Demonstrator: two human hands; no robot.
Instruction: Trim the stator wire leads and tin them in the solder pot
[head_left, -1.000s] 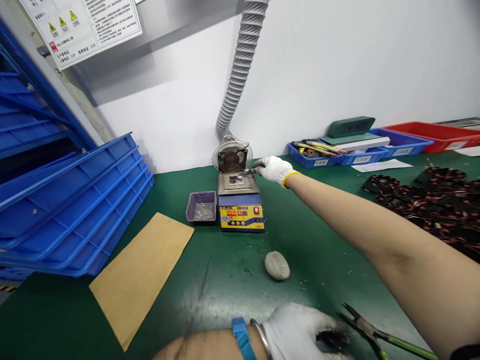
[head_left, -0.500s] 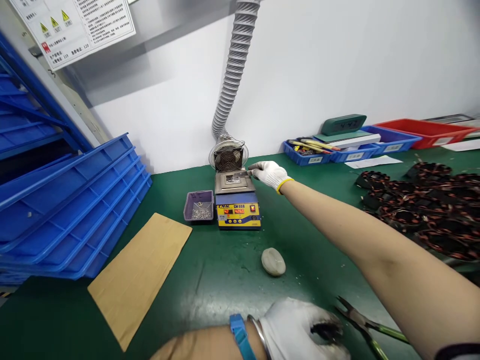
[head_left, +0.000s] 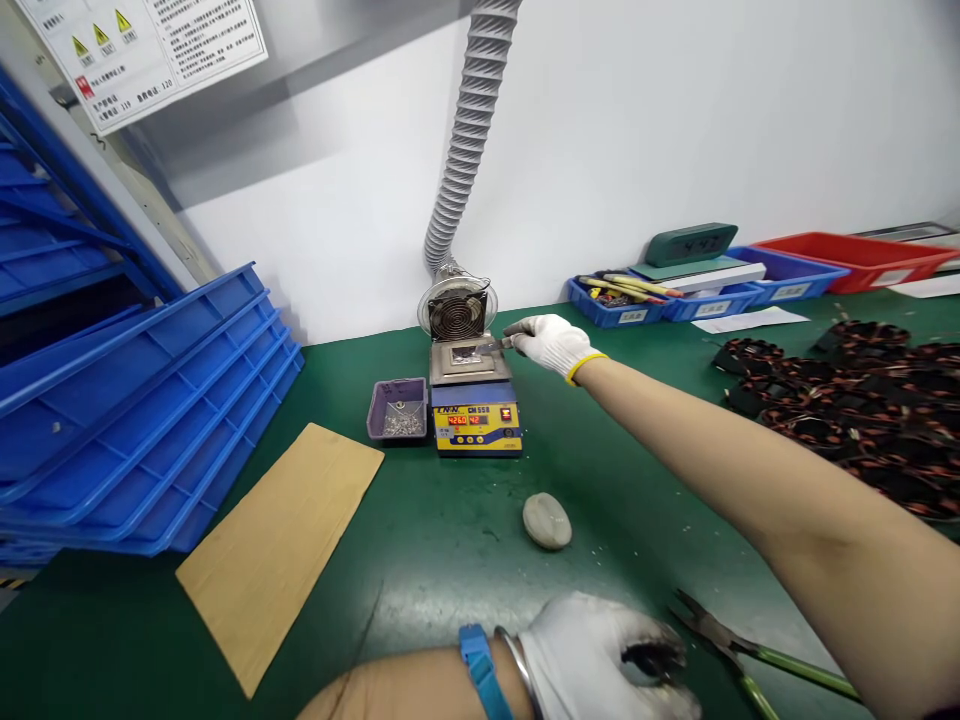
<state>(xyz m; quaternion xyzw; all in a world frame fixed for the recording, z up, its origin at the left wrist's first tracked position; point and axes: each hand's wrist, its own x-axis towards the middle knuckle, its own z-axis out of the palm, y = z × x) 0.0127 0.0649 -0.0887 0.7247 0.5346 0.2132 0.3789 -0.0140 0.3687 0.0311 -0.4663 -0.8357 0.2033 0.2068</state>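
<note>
My right hand [head_left: 551,347], in a white glove with a yellow cuff, reaches to the right side of the solder pot [head_left: 472,377]. Its fingers pinch a thin flat strip [head_left: 489,347] that extends over the bright metal opening [head_left: 466,354] in the pot's top. Low in the view, my left hand [head_left: 600,655] wears a white glove with blackened fingertips. Its fingers curl round something dark [head_left: 651,660], mostly hidden by the glove. Just right of it lie cutting pliers [head_left: 724,635] with green handles. An oval, pale wet sponge or pad [head_left: 547,521] rests between the pot and my left hand.
Left of the pot stands a purple tray [head_left: 397,410] of small metal bits. Cardboard [head_left: 281,550] lies near stacked blue crates [head_left: 150,430]. A fan [head_left: 458,316] and hose [head_left: 472,130] stand behind the pot. Black wire coils [head_left: 840,400] cover the right side; a blue bin [head_left: 615,305] holds tools.
My right hand has shifted slightly right, with the strip still over the pot. My left hand stays in place, fingers curled as before.
</note>
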